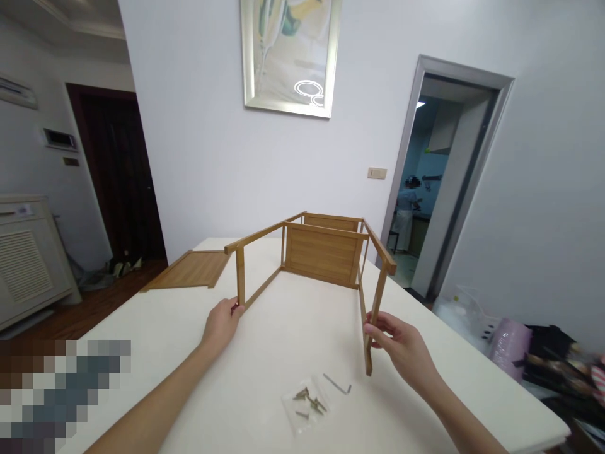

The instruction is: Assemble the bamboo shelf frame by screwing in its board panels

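Home with framed wall picture (289,53)

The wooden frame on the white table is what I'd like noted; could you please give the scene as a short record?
Wooden frame: on the white table, panels at its far end
Left grip: holding the frame's near left end
Right grip: holding the frame's near right end
Loose panel: flat, left of the frame
Fasteners: in a clear bag
Hex key: beside the bag
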`<action>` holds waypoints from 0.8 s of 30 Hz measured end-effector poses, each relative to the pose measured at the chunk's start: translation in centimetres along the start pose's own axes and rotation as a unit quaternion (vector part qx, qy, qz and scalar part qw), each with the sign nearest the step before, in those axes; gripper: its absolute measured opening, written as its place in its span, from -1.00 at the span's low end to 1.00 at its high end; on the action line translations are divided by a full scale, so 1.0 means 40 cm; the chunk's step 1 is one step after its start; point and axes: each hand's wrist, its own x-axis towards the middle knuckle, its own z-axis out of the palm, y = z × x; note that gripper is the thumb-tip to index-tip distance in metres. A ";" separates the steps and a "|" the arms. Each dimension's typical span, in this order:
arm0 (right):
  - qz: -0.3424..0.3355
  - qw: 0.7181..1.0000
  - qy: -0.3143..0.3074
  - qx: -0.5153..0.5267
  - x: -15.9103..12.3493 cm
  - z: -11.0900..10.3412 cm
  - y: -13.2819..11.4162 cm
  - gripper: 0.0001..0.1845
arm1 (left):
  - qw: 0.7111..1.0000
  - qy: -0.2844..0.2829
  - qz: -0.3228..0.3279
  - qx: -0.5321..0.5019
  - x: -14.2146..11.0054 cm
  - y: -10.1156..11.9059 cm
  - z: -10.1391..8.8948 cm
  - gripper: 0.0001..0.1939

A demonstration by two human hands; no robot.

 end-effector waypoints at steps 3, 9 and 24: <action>-0.006 1.000 -0.020 -0.005 -0.014 0.038 -0.017 -0.59 | 1.000 0.017 -0.025 -0.004 0.015 -0.023 -0.016 -0.78; -0.038 0.997 -0.059 -0.030 -0.020 0.126 -0.032 -0.65 | 0.991 0.105 -0.077 -0.030 0.034 -0.035 -0.060 -0.61; -0.084 0.984 -0.151 -0.034 0.003 0.359 -0.084 -0.81 | 0.948 -0.082 0.148 -0.271 -0.182 0.222 -0.025 -0.49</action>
